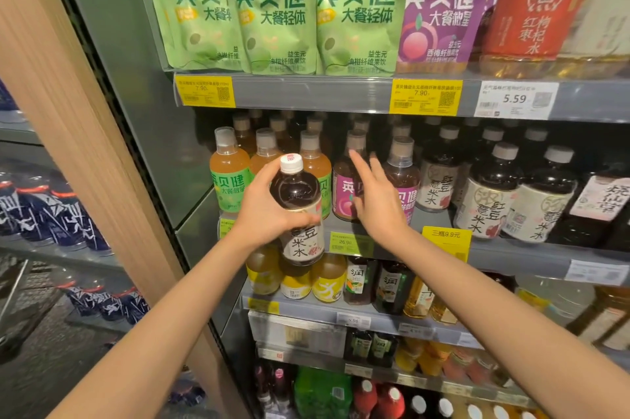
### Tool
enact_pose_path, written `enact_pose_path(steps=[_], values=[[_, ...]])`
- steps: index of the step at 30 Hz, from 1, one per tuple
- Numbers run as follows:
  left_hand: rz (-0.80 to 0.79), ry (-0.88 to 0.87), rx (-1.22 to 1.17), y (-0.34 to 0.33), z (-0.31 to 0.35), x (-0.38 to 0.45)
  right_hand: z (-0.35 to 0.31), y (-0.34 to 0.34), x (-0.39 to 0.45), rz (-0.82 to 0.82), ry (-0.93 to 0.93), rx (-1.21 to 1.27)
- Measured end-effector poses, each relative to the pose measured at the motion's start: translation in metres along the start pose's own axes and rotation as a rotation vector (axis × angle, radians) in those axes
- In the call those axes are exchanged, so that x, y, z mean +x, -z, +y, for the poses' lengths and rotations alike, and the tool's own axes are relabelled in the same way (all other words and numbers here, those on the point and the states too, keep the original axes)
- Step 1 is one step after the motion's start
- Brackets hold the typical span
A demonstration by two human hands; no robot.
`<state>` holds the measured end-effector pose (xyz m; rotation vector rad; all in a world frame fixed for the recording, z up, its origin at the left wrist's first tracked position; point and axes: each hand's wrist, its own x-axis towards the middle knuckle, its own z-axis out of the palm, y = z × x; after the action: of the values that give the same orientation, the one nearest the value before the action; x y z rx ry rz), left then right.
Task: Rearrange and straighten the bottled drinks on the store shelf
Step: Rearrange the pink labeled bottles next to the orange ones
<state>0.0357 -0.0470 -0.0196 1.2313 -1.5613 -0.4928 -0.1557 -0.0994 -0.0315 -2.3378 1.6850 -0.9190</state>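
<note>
My left hand point(264, 210) grips a dark tea bottle point(300, 214) with a white cap and cream label, held upright in front of the middle shelf point(511, 253). Beside it, my right hand point(376, 203) is open with fingers spread, reaching toward the pink-labelled bottles point(342, 193) on that shelf and partly covering them. Orange drinks with green labels point(229, 173) stand at the shelf's left end. Matching dark bottles with cream labels point(487, 200) stand to the right of the pink ones.
Green pouches point(276, 19) and purple pouches point(439, 16) fill the shelf above, next to a red-labelled bottle point(535, 9). Yellow and dark bottles point(327, 278) line the shelf below. A wooden post point(68, 111) and the cabinet's grey side wall point(136, 77) stand at left.
</note>
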Motion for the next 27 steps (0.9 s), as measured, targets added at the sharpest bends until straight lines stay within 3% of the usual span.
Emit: enact_pose_path(steps=[3,5,9,11,16,23,27], values=[[-0.086,-0.023,-0.035,-0.008,0.008,0.004,0.01,0.022,-0.011,0.014,-0.044,0.263],[-0.155,-0.039,-0.08,-0.018,0.015,0.006,0.017,0.038,-0.013,-0.061,-0.078,0.351],[-0.293,-0.071,-0.133,-0.045,0.031,0.014,0.03,0.076,-0.021,-0.471,-0.011,0.529],[-0.321,-0.097,-0.16,-0.06,0.041,0.018,0.035,0.09,-0.027,-0.543,0.01,0.558],[-0.311,-0.131,-0.253,-0.096,0.062,0.028,0.042,0.115,-0.043,-0.411,-0.039,0.504],[-0.321,-0.205,-0.326,-0.137,0.083,0.036,0.045,0.118,-0.054,0.003,-0.094,0.332],[-0.384,-0.195,-0.34,-0.144,0.087,0.04,0.056,0.128,-0.051,0.079,-0.108,0.264]])
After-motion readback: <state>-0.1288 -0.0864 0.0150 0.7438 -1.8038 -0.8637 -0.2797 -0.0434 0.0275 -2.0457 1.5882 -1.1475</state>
